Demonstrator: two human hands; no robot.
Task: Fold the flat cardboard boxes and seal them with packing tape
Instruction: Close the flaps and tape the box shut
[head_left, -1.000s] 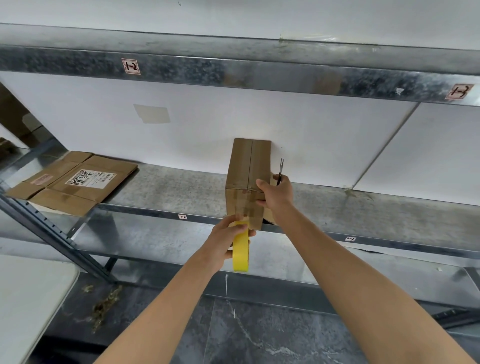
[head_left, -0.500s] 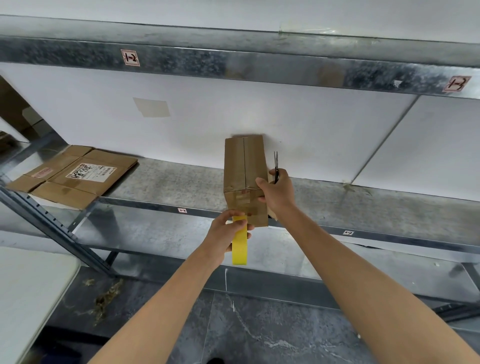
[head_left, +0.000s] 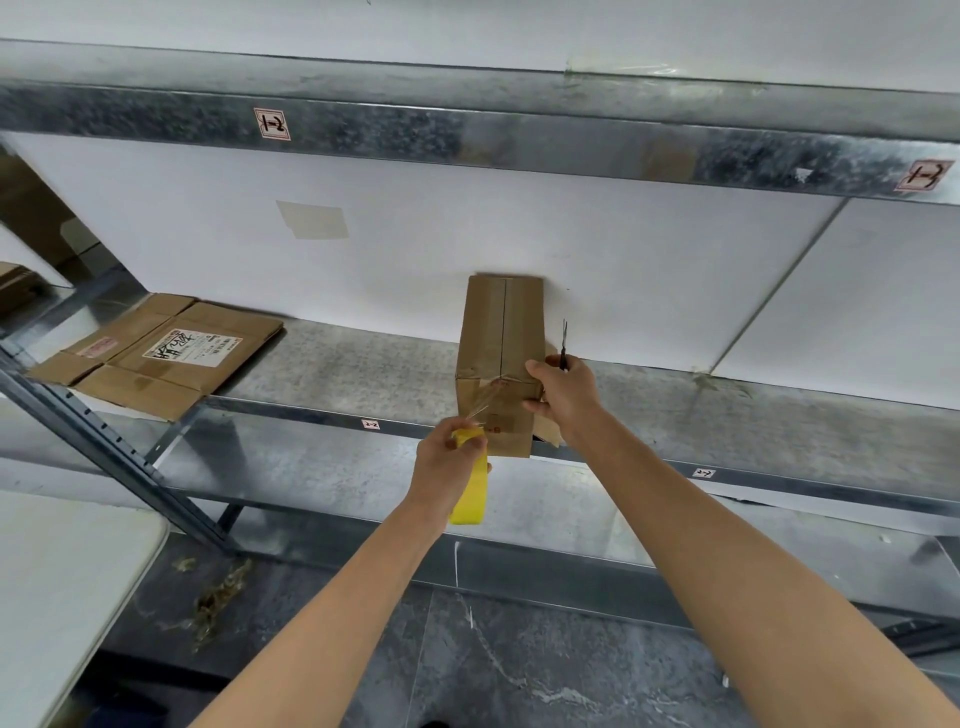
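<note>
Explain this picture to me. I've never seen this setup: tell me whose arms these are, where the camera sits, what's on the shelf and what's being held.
No machine here: a person works with bare hands. The one camera sits on their head, looking forward and down, so both arms reach in from below. On the metal shelf stands a folded box, with flat cardboard lying farther left. The left hand grips a yellow tape roll; a clear strip runs from it to the box's near end. The right hand steadies the box and holds what look like small scissors, tips up.
</note>
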